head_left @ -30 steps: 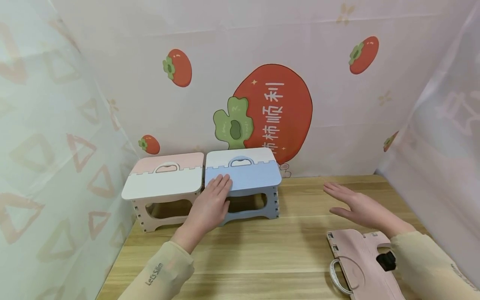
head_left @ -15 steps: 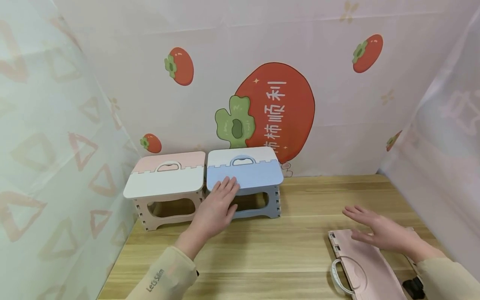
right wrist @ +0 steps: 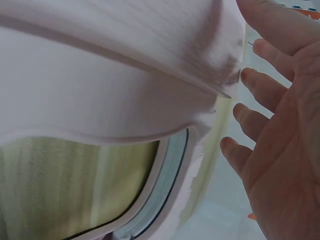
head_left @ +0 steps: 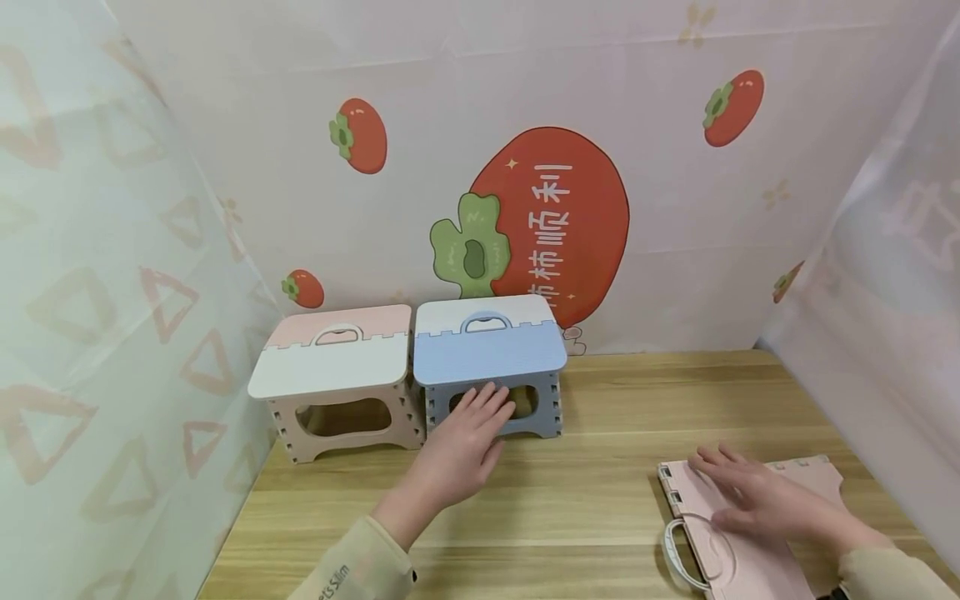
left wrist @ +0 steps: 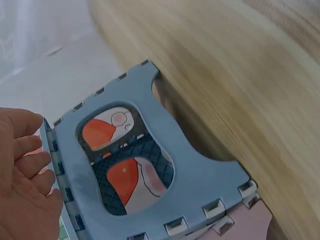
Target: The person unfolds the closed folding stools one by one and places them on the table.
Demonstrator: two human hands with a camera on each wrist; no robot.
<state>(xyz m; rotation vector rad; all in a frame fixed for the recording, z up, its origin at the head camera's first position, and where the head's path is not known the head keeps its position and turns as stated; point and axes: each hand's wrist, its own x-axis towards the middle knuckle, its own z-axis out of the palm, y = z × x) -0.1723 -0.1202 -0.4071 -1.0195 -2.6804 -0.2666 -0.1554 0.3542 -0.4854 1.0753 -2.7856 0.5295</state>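
Observation:
My left hand point(head_left: 463, 454) hovers in front of a blue-and-white folding step stool point(head_left: 491, 352), which stands upright with its legs out. Its fingers are extended and hold nothing; in the left wrist view they lie beside the edge of the stool's blue top, with the blue side panel point(left wrist: 197, 177) facing the camera. On the right, my right hand point(head_left: 776, 500) is over a folded pink step stool point(head_left: 768, 575) lying flat, its white handle point(head_left: 677, 557) sticking out to the left. The right wrist view shows loosely bent fingers point(right wrist: 260, 90) near the stool's edge, gripping nothing.
A pink-and-white step stool point(head_left: 330, 371) stands unfolded on the wooden table point(head_left: 577, 508), close against the blue one's left side. A white backdrop with printed persimmons point(head_left: 570, 233) rises behind them, and sheets hang at both sides.
My left hand has come off the blue stool's top toward me and slightly right. My right hand has moved right and down over the folded pink stool. The stools have stayed put.

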